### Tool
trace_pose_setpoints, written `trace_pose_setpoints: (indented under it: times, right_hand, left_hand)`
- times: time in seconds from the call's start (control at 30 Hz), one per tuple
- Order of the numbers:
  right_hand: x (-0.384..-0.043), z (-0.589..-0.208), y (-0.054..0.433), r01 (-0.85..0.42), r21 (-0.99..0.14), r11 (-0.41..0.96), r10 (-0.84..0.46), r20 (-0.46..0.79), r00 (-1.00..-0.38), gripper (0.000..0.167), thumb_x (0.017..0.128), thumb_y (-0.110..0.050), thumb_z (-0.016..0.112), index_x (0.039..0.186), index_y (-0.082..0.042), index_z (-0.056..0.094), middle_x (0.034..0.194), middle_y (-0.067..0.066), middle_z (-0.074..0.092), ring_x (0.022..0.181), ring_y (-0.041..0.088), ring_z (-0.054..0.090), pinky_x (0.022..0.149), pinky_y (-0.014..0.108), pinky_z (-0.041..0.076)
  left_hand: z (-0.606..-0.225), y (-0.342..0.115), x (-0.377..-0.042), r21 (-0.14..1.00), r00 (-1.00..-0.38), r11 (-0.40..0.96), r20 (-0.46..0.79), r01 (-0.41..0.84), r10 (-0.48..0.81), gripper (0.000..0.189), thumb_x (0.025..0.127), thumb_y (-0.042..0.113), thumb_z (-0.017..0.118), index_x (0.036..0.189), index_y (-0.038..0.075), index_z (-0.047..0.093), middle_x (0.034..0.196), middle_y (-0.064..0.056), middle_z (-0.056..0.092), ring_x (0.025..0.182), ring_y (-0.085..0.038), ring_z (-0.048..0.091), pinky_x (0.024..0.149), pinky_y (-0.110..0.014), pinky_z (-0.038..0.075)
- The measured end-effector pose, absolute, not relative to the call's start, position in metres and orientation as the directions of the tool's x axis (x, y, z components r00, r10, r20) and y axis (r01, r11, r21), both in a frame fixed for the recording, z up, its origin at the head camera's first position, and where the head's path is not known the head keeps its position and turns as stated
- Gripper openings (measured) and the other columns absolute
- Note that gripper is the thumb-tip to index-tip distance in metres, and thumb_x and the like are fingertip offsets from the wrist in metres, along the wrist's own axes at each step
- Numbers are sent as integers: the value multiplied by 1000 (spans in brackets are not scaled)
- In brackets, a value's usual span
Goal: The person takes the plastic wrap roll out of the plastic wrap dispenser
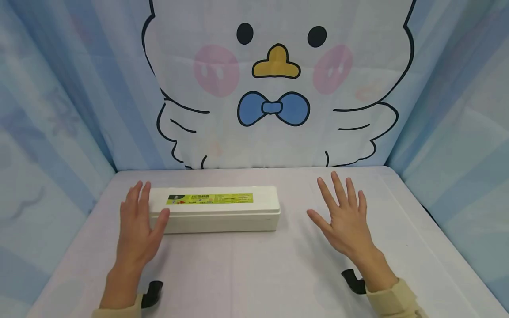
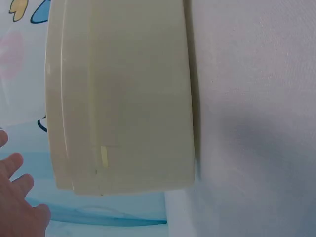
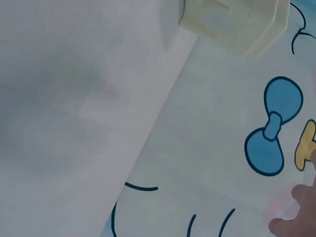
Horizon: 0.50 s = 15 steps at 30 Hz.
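A long, low cream-white box with a lid lies lengthwise across the table, left of the middle. Its lid carries a yellow-green printed label. My left hand overlaps the box's left end in the head view, fingers straight and thumb apart, holding nothing. In the left wrist view the box fills the middle, with the fingertips at the lower left. To the right of the box my right hand is raised over the table, fingers spread, with nothing in it. The right wrist view catches the box's end at the top.
The table has a white cover. Behind it hangs a curtain with a cartoon face and a blue bow tie. Blue and white curtains close in both sides. A black strap end sticks out by each wrist.
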State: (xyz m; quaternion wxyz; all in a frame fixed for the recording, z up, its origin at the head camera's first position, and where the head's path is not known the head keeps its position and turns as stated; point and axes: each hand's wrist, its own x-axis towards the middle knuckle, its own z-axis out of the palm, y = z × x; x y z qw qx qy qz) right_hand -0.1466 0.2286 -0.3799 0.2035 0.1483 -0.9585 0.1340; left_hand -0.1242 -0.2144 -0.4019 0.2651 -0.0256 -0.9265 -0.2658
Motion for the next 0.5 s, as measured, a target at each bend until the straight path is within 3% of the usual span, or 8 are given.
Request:
trace_pose_setpoints:
  times: [0.2,0.5]
  right_hand:
    - [-149,-378,221,-346,-210,914,-235,421,-876,81,98,-63,48,163,-24,21,169,12,6,152,42,-2,114,69,-2]
    - [-155,-376,210,-355,-218,909,-245,410,-879,81,97,-60,51,163,-23,21,169,11,6,152,41,-2,114,70,1]
  left_hand:
    - [-402,-218,-123,526,-864,830,489,184,-118,72,104,38,49,162,10,16,165,-18,14,151,-40,10,121,-57,2]
    - [-401,-220,-125,644,-888,755,410,122,-206,71,106,32,49,162,11,14,166,-18,12,150,-40,13,117,-63,15]
